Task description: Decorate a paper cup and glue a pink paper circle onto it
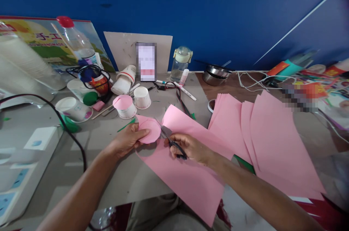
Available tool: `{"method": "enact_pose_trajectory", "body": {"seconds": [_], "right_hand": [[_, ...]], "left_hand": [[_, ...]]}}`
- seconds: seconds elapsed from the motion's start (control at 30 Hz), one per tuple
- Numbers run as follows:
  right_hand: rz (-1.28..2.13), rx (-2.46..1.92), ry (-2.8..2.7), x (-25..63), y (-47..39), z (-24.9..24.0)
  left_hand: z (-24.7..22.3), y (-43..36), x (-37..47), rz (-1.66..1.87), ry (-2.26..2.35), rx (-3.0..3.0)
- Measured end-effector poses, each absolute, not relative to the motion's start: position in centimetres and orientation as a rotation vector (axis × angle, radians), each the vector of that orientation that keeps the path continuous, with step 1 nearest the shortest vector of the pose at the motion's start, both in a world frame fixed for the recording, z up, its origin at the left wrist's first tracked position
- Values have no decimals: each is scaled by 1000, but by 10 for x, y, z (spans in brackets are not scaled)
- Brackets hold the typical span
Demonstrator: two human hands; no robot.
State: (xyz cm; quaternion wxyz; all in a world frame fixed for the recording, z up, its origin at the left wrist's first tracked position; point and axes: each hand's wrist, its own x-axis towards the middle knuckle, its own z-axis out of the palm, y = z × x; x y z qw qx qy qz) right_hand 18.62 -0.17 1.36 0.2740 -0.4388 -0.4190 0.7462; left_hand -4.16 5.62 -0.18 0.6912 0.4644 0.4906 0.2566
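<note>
Faces a deep blue wall (191,5), turning purplish at right past a thin white slanting line (300,20). Has below it a grey surface (114,180), with brown wood grain (245,94) toward the right and pale light patches (131,195) at near left.

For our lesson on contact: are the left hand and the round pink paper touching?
Touching: the head view shows the left hand gripping the round pink paper, its thumb lying over the face.
</note>
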Motion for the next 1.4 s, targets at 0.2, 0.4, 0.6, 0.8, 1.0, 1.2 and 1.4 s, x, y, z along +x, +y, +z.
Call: {"method": "enact_pose_trajectory", "body": {"seconds": [0.2,0.4,0.6,0.8,1.0,1.2,1.4], "right_hand": [[2008,-1174,-1108,186,-2,12],[1991,-1180,-1103,185,-3,12],[1992,-1179,-1116,184,-1,16],[1998,-1166,-1124,183,-1,16],[1984,-1128,-1122,183,-2,15],[1990,-1127,-1133,184,-3,13],[1964,-1085,-1207,185,-2,15]], "left_hand": [[-1,57,-42,573,1075,1045],[-4,59,-44,629,1041,1059],[-7,58,-44,610,1047,1093],[-7,57,-43,609,1052,1109],[-7,57,-43,612,1053,1120],[-8,57,-43,612,1066,1097],[-8,56,-42,614,1056,1080]]}}
